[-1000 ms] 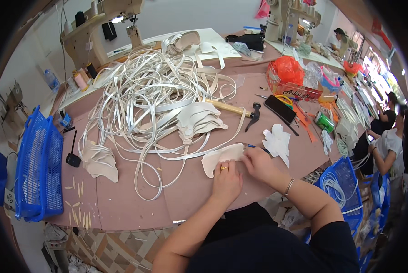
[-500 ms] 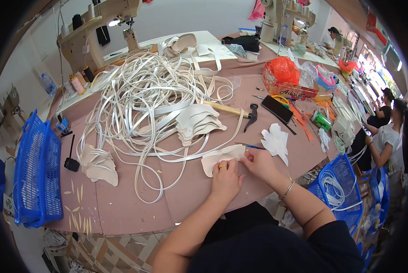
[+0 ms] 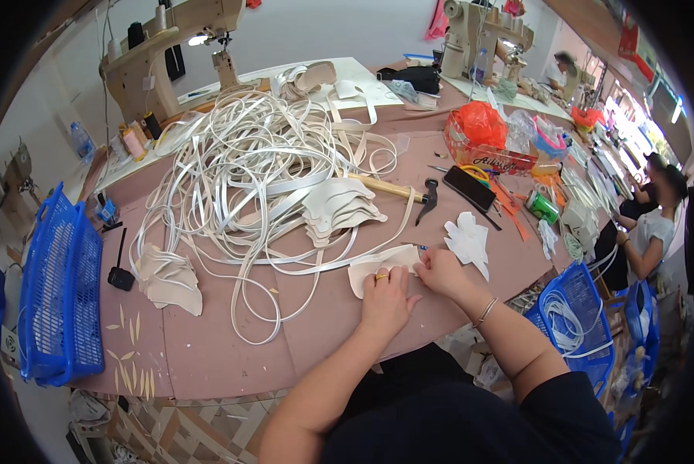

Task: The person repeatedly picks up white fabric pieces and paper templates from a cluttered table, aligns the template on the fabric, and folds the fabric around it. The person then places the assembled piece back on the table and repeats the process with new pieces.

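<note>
A cream shoe-upper piece (image 3: 361,272) lies flat on the brown-covered table, close in front of me. My left hand (image 3: 387,298) rests on it with fingers laid flat and the thumb out to the side. At the piece's right edge, my right hand (image 3: 447,275) is closed in a pinch; its fingertips are partly hidden. A slim blue tool (image 3: 418,247) lies just beyond the right hand, mostly covered by it. White cut pieces (image 3: 467,241) are to the right, and a stack of cream pieces (image 3: 339,205) sits farther off.
Tangled white straps (image 3: 246,162) heap across the table. Beyond them lie a hammer (image 3: 430,197) and a phone (image 3: 470,188). Blue baskets stand at left (image 3: 61,301) and right (image 3: 571,309). Sewing machines (image 3: 142,77) stand at the back; co-workers (image 3: 656,232) are at far right.
The cream piece and my left hand have shifted slightly right. My right hand has drawn slightly nearer to me and now covers more of the blue tool.
</note>
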The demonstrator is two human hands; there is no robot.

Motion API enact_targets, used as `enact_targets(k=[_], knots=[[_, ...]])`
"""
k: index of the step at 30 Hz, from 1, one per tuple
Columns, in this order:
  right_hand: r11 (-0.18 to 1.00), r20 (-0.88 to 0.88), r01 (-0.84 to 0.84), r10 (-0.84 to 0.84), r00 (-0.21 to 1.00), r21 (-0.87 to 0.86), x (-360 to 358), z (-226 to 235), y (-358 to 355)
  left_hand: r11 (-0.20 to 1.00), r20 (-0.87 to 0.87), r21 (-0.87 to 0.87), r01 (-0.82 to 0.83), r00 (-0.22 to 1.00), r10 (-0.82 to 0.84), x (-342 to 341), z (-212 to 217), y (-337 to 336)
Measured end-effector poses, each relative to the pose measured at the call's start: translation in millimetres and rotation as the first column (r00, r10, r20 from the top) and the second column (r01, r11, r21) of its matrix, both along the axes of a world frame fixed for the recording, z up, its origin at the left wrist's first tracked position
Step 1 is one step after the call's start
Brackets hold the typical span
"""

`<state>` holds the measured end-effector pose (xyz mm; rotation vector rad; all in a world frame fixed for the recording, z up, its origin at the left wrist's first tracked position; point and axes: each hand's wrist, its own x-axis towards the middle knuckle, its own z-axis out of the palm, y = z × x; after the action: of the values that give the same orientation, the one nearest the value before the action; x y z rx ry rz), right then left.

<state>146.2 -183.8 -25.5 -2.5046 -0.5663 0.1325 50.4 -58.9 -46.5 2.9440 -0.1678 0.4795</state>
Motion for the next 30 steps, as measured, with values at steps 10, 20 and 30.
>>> enact_targets(k=[10,20,30], knots=[[0.991,0.027,-0.092,0.095,0.995,-0.098,4,-5,-1,0.998,-0.018,0.062,0.029,0.999,-0.028,3,3,-4],[0.909,0.523,-0.335,0.416,0.744,-0.246,-23,-12,-21,0.971,0.1,0.222,0.085,0.989,-0.109,-6,7,31],[0.934,0.446,-0.354,0.338,0.829,-0.05,-20,-11,-19,0.997,0.099,0.073,0.004,0.995,-0.012,1,21,39]])
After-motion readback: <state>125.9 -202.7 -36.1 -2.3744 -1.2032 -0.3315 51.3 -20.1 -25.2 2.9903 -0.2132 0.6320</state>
